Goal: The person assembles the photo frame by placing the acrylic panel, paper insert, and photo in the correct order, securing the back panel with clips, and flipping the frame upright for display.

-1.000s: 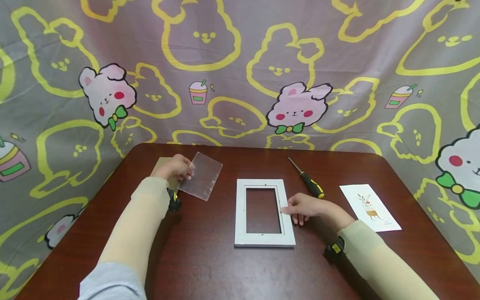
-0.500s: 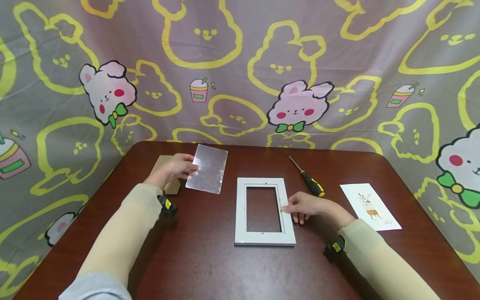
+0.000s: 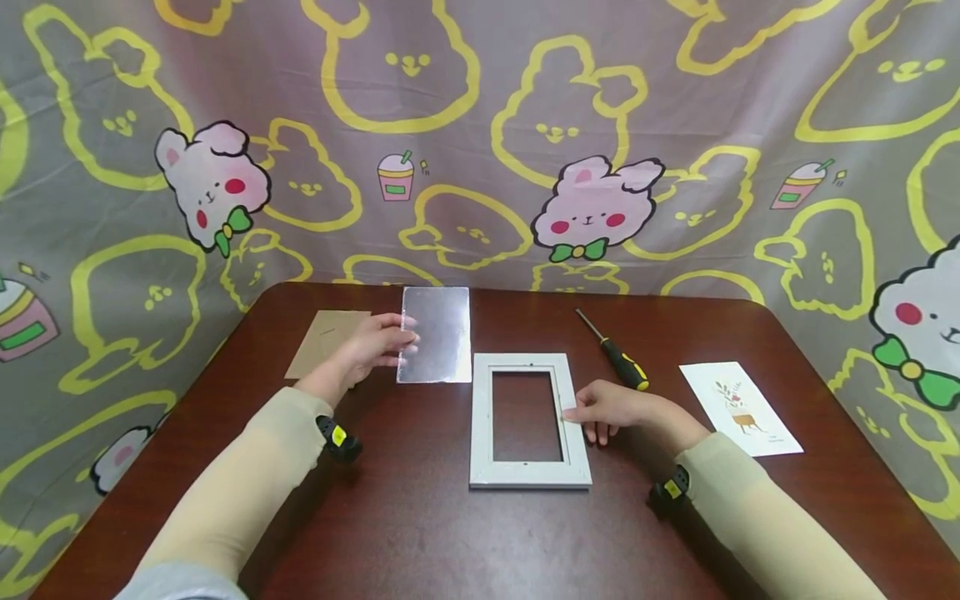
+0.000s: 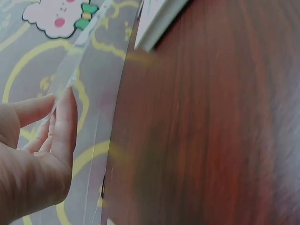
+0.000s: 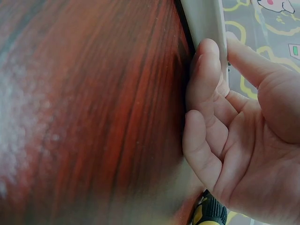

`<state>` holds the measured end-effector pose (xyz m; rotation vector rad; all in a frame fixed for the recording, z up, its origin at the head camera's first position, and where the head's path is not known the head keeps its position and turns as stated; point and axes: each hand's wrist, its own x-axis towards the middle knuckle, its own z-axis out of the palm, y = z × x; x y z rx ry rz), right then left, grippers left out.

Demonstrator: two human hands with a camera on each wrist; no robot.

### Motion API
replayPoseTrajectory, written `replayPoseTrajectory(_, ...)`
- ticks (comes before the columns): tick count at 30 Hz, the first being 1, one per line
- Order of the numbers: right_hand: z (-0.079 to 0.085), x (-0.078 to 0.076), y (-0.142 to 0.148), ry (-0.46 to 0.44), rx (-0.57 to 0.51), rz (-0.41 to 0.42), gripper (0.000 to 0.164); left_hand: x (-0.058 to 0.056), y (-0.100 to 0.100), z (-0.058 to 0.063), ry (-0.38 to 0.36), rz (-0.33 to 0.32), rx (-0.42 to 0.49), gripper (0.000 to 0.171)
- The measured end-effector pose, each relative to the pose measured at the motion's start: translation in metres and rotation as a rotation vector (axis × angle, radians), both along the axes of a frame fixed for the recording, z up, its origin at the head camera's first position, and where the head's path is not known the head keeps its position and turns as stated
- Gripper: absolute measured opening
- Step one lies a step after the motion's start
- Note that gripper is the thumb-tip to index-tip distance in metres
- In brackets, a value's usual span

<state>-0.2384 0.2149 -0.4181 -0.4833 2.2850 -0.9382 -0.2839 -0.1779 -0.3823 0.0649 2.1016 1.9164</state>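
Head view: left hand [image 3: 369,343] pinches a clear rectangular sheet [image 3: 442,333] by its left edge, thumb against fingers, off the wooden table [image 3: 420,525] near the far-left corner of a white picture frame [image 3: 482,425]. Right hand [image 3: 618,408] pinches the frame's right rail; frame lies flat. Brown board [image 3: 322,337] lies left of the sheet, partly hidden by the left hand. Black-and-yellow screwdriver [image 3: 625,367] lies beyond the right hand; plant-print card [image 3: 738,408] farther right.

The clear sheet [image 3: 444,333] and wood-grain table [image 3: 390,517] look glossy.
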Motion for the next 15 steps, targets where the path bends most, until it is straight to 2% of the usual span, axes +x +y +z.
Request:
replayPoseTrajectory(5,0.0,-0.001,0.0,-0.003,0.001,0.0,0.037,0.01,0.012,0.001,-0.025,0.01,0.071,0.024)
replayPoseTrajectory(15,-0.002,0.001,0.001,0.015,-0.007,0.01,0.038,0.028,0.036,0.003,-0.046,-0.015,0.114,0.026)
